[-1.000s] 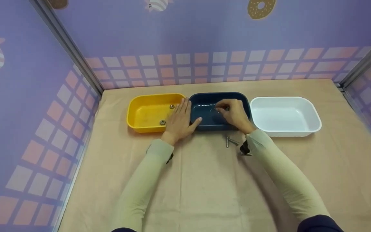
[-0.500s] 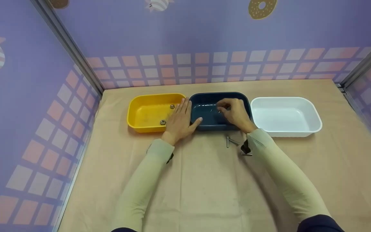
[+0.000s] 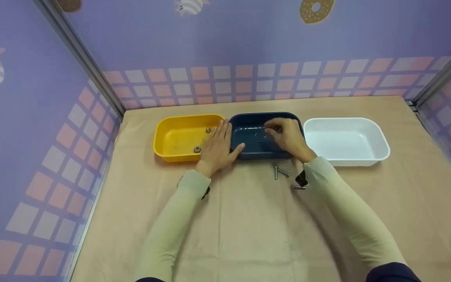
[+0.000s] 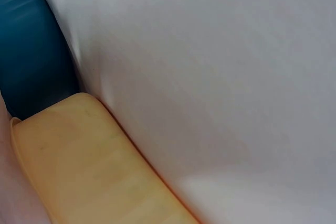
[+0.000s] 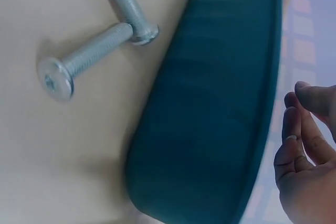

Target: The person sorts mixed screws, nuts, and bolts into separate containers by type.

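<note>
My left hand (image 3: 217,147) lies with straight fingers across the adjoining rims of the yellow tray (image 3: 178,158) and dark blue tray (image 3: 264,155), thumb reaching over the blue side. My right hand (image 3: 288,137) hovers over the blue tray's right part, fingers curled and thumb tip close to the index fingertip. I cannot tell whether something small sits between them. Several tiny thin pieces (image 3: 259,141) lie on the blue floor below those fingertips. In the right wrist view the right hand (image 5: 310,140) shows beyond the tray's wall (image 5: 205,93). Two nuts, a far nut (image 3: 208,130) and a near nut (image 3: 197,149), lie in the yellow tray.
On the cloth in front of the blue tray lie two touching bolts, an upright-pointing bolt (image 3: 276,172) and a slanted bolt (image 3: 284,172). A third bolt (image 3: 298,187) lies below the right wrist. The white tray (image 3: 347,162) stands at right. Patterned walls (image 3: 210,47) enclose the table.
My right hand has shifted slightly right over the blue tray, and more tiny pieces show on its floor. My left hand stays in place on the rims.
</note>
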A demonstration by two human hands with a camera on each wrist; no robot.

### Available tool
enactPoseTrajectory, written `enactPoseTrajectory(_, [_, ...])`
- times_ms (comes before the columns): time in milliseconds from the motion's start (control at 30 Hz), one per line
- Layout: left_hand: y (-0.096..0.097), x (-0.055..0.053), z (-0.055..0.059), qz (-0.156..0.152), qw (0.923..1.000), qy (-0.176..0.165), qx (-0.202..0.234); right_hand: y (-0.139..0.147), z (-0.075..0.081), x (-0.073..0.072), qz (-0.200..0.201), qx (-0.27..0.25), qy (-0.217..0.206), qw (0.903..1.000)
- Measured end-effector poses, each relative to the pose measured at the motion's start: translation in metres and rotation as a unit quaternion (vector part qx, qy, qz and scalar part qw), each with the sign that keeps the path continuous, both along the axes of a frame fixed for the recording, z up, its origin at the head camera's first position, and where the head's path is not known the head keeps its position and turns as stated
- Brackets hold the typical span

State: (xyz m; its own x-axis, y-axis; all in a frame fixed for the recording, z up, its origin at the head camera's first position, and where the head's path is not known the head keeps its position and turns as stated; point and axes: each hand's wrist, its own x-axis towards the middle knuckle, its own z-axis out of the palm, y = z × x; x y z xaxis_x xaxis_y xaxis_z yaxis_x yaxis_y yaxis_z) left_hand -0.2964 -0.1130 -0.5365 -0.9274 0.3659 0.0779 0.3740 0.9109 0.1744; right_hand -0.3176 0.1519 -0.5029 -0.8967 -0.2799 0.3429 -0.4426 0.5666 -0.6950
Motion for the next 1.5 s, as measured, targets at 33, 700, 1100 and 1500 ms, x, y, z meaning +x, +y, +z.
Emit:
enactPoseTrajectory(33, [0.0, 0.0, 0.0, 0.0, 1.0, 0.0, 0.001, 0.001, 0.001, 0.001, 0.0, 0.0, 0.006, 1.0])
enactPoseTrajectory(700, [0.003, 0.005, 0.005, 0.005, 0.9987, 0.05, -0.008, 0.059, 0.023, 0.037, 0.037, 0.034, 0.065, 0.9966])
enactPoseTrajectory(1100, [0.018, 0.045, 0.006, -0.006, 0.9879, 0.081, 0.132, 0.115, 0.027, 0.044, 0.001, 0.054, 0.101, 0.9935])
enactPoseTrajectory(1500, [0.046, 0.08, 0.006, -0.055, 0.9727, 0.122, 0.19, 0.172, 0.041, 0.056, -0.048, 0.076, 0.11, 0.9899])
